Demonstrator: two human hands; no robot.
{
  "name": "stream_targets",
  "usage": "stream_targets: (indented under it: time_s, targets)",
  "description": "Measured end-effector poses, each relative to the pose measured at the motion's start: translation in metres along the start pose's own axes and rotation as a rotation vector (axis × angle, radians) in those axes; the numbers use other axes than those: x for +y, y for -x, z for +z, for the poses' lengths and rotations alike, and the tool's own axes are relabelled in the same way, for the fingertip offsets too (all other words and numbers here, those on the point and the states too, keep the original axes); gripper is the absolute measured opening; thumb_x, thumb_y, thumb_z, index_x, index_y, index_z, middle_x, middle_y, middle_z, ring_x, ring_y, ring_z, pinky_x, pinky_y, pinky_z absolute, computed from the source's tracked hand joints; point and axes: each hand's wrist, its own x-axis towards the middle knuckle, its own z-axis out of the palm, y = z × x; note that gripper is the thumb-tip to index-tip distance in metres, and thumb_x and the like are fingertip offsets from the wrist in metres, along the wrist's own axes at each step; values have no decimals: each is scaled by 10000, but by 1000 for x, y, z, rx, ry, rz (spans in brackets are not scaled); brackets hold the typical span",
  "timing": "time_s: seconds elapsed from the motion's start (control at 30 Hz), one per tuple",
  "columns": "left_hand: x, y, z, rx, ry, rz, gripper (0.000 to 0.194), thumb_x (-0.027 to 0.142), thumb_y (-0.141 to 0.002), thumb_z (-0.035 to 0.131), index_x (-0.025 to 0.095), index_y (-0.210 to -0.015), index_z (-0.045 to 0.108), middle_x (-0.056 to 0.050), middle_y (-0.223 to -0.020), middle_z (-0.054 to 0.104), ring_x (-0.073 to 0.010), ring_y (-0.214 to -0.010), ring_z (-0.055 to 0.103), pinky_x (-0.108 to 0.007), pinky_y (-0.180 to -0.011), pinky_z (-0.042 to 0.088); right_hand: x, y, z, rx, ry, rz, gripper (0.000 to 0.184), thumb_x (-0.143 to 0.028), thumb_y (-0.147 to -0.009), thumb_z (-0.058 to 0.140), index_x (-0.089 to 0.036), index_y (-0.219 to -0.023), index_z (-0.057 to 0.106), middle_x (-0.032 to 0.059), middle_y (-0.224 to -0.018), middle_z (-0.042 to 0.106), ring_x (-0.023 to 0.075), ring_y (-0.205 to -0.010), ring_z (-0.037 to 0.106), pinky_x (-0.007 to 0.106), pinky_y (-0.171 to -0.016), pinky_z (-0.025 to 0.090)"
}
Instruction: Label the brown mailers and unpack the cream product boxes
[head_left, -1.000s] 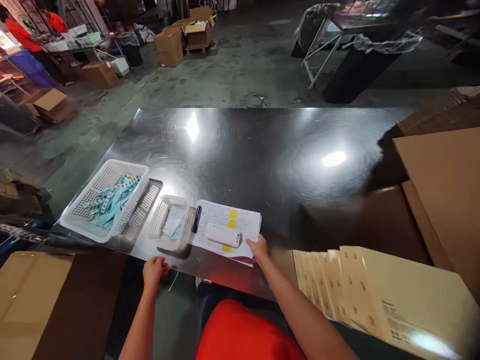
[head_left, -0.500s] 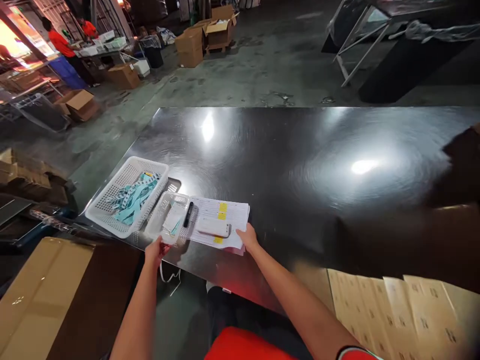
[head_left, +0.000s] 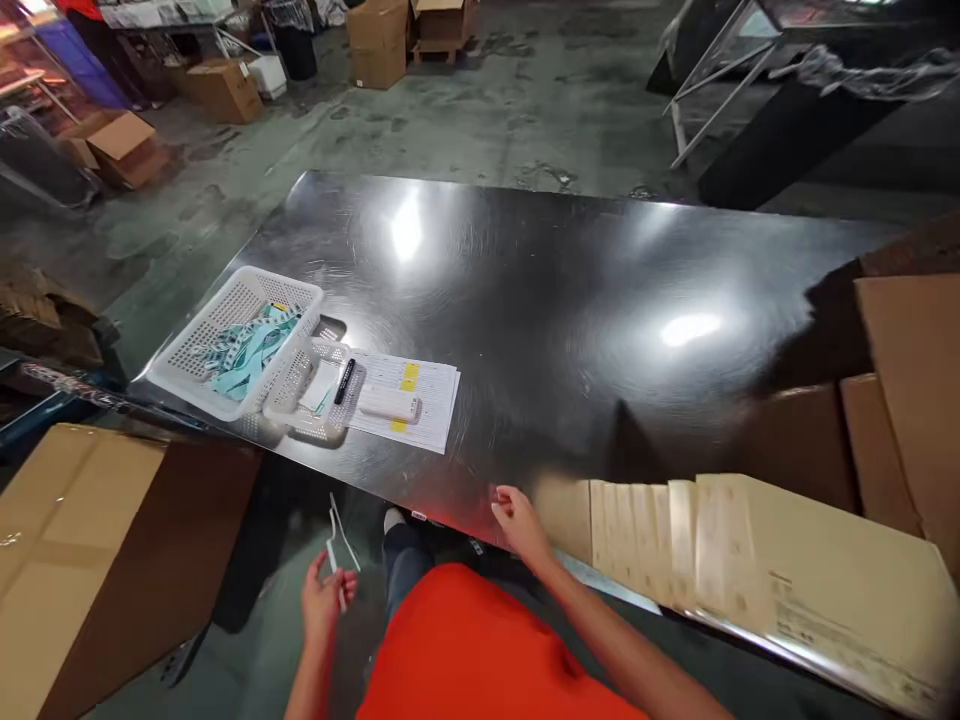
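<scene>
My left hand (head_left: 327,592) hangs off the table's near edge, over the floor, its fingers loosely bent and apart. A thin white strip (head_left: 343,530) shows behind and between those fingers; it seems to lie lower down, though contact is hard to judge. Above the table's front edge is my right hand (head_left: 516,512), fingers half curled and apart, nothing seen in them. On the table, a small white basket (head_left: 289,392) holds white slips. A black marker (head_left: 344,382) and a white oblong device (head_left: 389,403) lie on printed sheets (head_left: 431,415) with yellow marks.
A larger white basket (head_left: 186,345) with teal ribbons stands at the left end of the dark shiny table (head_left: 517,300). Flattened cartons (head_left: 825,590) rest along the right front, more cardboard behind. A big carton (head_left: 82,520) stands left of me. Boxes (head_left: 375,45) sit across the floor.
My left hand has left the small basket and dropped back below the table edge. My right hand has let go of the sheets and moved nearer and right. The view has tilted down.
</scene>
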Motion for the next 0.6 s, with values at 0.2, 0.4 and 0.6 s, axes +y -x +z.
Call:
stream_targets:
  time_s: [0.2,0.4,0.6]
  targets:
    - [-8,44,14,-239,-234,107,174,290,-591,760,173,-641,642,-79,-575,679,-216,-552,646,-285,-522,458,24,63,-26,-289,-73,-21,297,-475,-708,530,-223,-845,608,52,-822,691,220,-760,662,372,-766,520]
    - [70,117,3,-518,-476,480,242,403,-646,759,167,-692,740,-74,-652,708,-240,-685,646,-287,-618,447,-56,89,-24,-680,-427,70,574,-716,-724,609,-192,-955,609,72,-898,697,200,-828,652,332,-745,498]
    - [48,172,-5,-825,-686,389,60,256,-655,766,219,-609,754,-69,-663,714,-292,-754,652,-362,-735,477,-155,108,-14,-936,-837,224,428,-608,-890,516,-209,-1043,510,30,-814,688,155,-680,659,265,-619,477]
